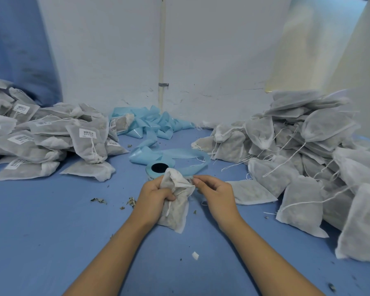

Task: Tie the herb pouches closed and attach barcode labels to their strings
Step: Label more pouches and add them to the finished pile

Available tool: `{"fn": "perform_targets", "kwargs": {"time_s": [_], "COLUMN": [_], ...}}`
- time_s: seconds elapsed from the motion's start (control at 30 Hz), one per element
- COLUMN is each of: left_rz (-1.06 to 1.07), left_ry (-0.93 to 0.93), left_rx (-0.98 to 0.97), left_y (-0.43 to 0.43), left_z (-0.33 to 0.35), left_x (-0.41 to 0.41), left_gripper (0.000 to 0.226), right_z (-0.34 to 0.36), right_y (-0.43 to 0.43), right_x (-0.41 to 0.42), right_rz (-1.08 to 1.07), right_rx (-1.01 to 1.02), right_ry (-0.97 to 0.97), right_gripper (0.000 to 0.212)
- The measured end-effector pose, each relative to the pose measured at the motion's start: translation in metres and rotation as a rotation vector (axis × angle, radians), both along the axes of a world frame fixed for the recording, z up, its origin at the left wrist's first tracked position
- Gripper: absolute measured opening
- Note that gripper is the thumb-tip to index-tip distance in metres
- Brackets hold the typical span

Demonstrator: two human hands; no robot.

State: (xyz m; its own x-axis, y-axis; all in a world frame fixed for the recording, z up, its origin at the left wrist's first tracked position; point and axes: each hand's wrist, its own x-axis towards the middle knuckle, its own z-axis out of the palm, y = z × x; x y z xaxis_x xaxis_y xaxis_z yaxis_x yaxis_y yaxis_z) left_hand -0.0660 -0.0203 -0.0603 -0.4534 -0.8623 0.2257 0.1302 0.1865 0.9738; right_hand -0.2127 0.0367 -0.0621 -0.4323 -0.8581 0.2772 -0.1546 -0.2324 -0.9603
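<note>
My left hand [155, 194] grips the gathered neck of a white herb pouch [176, 212] that lies on the blue table, mouth pointing away from me. My right hand [212, 190] pinches a small barcode label [189, 180] at the pouch's top right edge. The pouch's string hangs below my left fingers. Just behind the pouch stands the roll of labels [158, 167] with its blue backing strip trailing off.
A pile of labelled pouches [51, 137] fills the left side. A larger heap of unlabelled pouches with loose strings [303, 159] sits on the right. Used blue backing tape [150, 124] is bunched at the wall. Herb crumbs and a paper scrap [195, 255] dot the blue table [51, 231].
</note>
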Motion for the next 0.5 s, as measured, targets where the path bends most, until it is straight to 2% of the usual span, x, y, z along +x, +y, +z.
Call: {"fn": "perform_targets", "kwargs": {"time_s": [0.2, 0.33, 0.43, 0.5], "left_rz": [0.028, 0.055, 0.123, 0.164], "left_ry": [-0.016, -0.006, -0.035, -0.029], "left_rx": [0.033, 0.059, 0.073, 0.082], "left_y": [-0.0015, -0.0022, -0.0037, -0.0048], "left_z": [-0.0017, -0.0013, -0.0003, 0.0029], "left_x": [-0.0002, -0.0013, -0.0035, -0.0066], "left_gripper": [0.048, 0.035, 0.015, 0.012], "right_z": [-0.0002, -0.0005, 0.0007, 0.0015], "right_y": [-0.0006, -0.0018, -0.0001, 0.0025], "right_x": [-0.0052, -0.0061, -0.0052, -0.0005], "right_rz": [-0.075, -0.253, -0.409, -0.415], "right_rx": [0.027, -0.08, -0.123, -0.152], "right_ry": [-0.157, -0.266, -0.174, -0.07], "right_gripper": [0.013, 0.013, 0.011, 0.013]}}
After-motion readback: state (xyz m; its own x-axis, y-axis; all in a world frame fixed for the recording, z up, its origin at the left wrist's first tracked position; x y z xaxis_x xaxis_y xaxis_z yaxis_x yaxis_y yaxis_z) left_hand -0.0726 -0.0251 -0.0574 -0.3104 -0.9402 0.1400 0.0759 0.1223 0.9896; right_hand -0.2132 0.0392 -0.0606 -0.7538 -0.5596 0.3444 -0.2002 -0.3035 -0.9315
